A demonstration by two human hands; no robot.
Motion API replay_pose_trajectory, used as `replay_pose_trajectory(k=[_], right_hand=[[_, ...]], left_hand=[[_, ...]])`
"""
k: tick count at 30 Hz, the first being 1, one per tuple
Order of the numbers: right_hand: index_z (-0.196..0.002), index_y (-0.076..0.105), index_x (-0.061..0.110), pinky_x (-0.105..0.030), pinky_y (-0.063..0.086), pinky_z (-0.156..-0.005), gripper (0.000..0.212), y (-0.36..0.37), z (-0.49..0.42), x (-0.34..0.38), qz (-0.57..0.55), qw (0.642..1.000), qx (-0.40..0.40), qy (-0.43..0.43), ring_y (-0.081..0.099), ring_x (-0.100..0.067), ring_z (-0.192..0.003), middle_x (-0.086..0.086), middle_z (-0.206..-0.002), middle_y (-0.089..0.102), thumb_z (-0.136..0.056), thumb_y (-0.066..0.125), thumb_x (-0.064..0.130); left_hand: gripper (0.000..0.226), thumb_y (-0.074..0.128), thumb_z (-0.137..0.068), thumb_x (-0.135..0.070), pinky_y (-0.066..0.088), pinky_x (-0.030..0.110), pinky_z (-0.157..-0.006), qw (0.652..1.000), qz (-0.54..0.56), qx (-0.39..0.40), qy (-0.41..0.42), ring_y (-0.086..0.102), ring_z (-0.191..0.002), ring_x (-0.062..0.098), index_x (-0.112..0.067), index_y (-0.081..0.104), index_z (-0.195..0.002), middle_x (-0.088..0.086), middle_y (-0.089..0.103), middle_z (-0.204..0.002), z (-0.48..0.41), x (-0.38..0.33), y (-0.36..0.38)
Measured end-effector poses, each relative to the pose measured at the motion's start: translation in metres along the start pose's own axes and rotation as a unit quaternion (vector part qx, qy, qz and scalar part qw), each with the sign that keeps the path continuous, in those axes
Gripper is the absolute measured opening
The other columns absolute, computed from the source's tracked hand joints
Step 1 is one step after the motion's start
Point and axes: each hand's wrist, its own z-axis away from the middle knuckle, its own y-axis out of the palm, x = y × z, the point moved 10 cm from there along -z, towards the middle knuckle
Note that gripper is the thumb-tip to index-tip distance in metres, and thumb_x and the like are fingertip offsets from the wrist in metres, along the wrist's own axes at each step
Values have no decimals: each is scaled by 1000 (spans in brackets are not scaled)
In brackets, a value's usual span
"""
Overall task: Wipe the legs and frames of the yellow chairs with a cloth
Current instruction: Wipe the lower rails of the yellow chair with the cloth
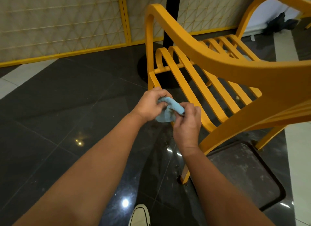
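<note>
A yellow slatted chair (pixel 218 57) fills the right half of the head view, seen from behind its backrest, with the near rear leg (pixel 185 175) standing on the dark floor. A bunched light-blue cloth (pixel 170 110) hangs in the air just left of the seat's side rail. My left hand (pixel 149 104) grips the cloth's upper end. My right hand (pixel 186 121) pinches its lower right end. Both hands are level with the seat frame, and the cloth is not touching the chair.
A dark square table base (pixel 244 175) lies on the floor under the chair's rear. A black pole with a round base (pixel 170 23) stands behind the chair. A yellow-framed lattice screen (pixel 58 23) lines the back wall. My white shoe (pixel 139 215) is at the bottom.
</note>
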Motion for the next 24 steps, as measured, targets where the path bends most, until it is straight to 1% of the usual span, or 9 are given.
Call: replay_pose_trajectory(k=[4, 6, 8, 11, 12, 15, 18, 21, 24], right_hand=[[-117, 61, 10, 1, 36, -86, 43, 0, 4, 3, -36, 999, 17, -25, 43, 10, -98, -4, -110, 44, -79, 66, -8], [-127, 57, 16, -2, 33, -95, 56, 5, 8, 1, -35, 998, 47, -12, 42, 2, -116, -6, -124, 45, -78, 65, -9], [-129, 55, 16, -12, 34, -104, 61, 7, 10, -1, -26, 998, 63, -2, 42, -14, -127, -9, -134, 47, -76, 60, -14], [-125, 56, 12, -35, 49, -95, 59, 6, 9, -5, -17, 998, 66, 15, 54, -19, -109, -8, -122, 57, -74, 56, -18], [-126, 56, 11, -35, 50, -94, 59, 5, 9, -6, -10, 997, 68, 27, 55, -19, -108, -7, -122, 57, -74, 56, -17], [-136, 51, 11, -34, 43, -106, 61, 9, 12, -10, 32, 992, 101, 63, 44, -22, -128, -10, -139, 46, -80, 57, -14], [-145, 37, 15, -32, 31, -112, 68, 14, 16, -13, 126, 980, 134, 73, 29, -24, -139, -11, -151, 29, -85, 60, -6], [-149, 26, 16, -34, 32, -111, 75, 21, 18, -19, 215, 960, 166, 70, 24, -25, -138, -10, -155, 18, -86, 62, 0], [-147, 27, 12, -40, 38, -110, 71, 30, 27, -30, 275, 939, 194, 78, 24, -30, -139, -15, -155, 17, -87, 62, 3]], left_hand=[[32, 63, -81, 6, 53, 30, -84, 997, 74, -12, -18, 61, -93, 16, -25, 69, -84, 0, 61, -96, 1, -4, 0], [32, 62, -81, 8, 52, 25, -83, 995, 99, -5, -18, 61, -93, 14, -22, 70, -86, 1, 61, -95, 2, -8, 5], [30, 62, -81, 10, 52, 22, -81, 991, 131, -3, -24, 61, -91, 11, -19, 68, -89, -1, 62, -93, 3, -9, 12], [28, 60, -85, 6, 53, 25, -81, 990, 136, 6, -39, 61, -95, 11, -18, 65, -100, -4, 64, -98, 2, 1, 25], [30, 60, -87, 3, 54, 27, -85, 992, 120, 13, -48, 61, -103, 12, -19, 65, -107, -3, 64, -106, 1, 6, 30], [48, 56, -90, 2, 45, 32, -105, 996, 41, 53, -67, 50, -127, 17, -18, 54, -134, 1, 55, -135, 0, 19, 44], [63, 54, -90, 3, 27, 38, -117, 979, -128, 142, -67, 26, -144, 24, -15, 35, -148, 7, 32, -155, -1, 32, 64], [71, 51, -90, 6, 17, 46, -120, 945, -235, 216, -72, -3, -149, 27, -16, 24, -152, 5, 7, -162, 3, 46, 81], [73, 50, -90, 7, 15, 51, -119, 914, -302, 263, -63, -9, -148, 33, -16, 20, -153, 6, -2, -163, 7, 54, 93]])
